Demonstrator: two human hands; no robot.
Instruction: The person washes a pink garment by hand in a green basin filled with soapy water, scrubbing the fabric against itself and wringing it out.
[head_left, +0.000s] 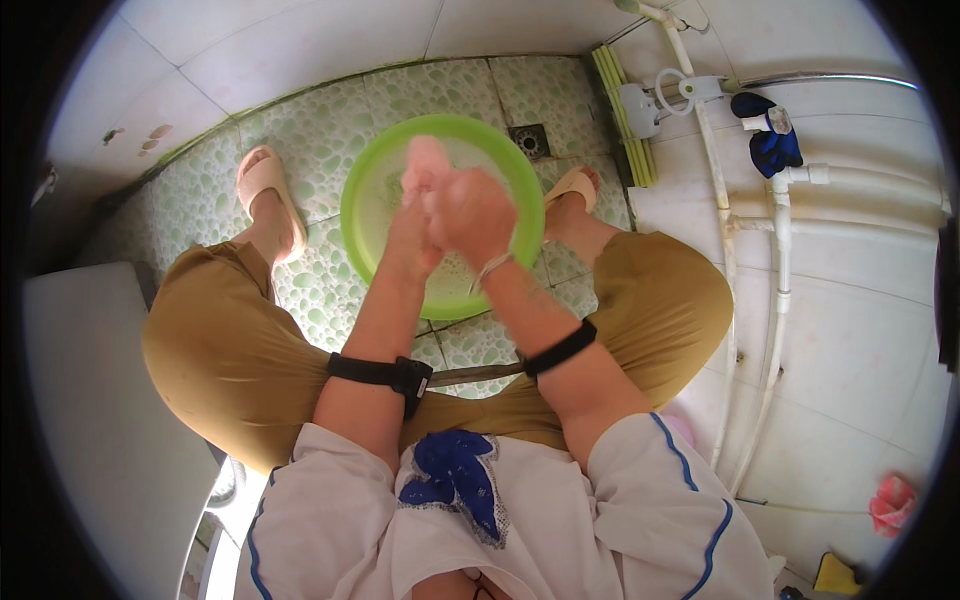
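Note:
A round green plastic basin (365, 262) stands on the tiled floor between my feet, with sudsy, cloudy water in it. Over it, my left hand (417, 229) grips a wet pink cloth (426, 161), whose bunched end sticks out beyond the fingers. My right hand (476, 214), blurred, is pressed against my left hand and closed on the same cloth. A bracelet circles my right wrist. Both forearms wear black straps. How much cloth lies inside the hands is hidden.
A floor drain (529, 141) lies just beyond the basin's right rim. White pipes (781, 225) run along the right wall, near a yellow-green sponge mop head (626, 116). A blue cloth (776, 150) hangs by a valve. A white panel (97, 337) stands at the left.

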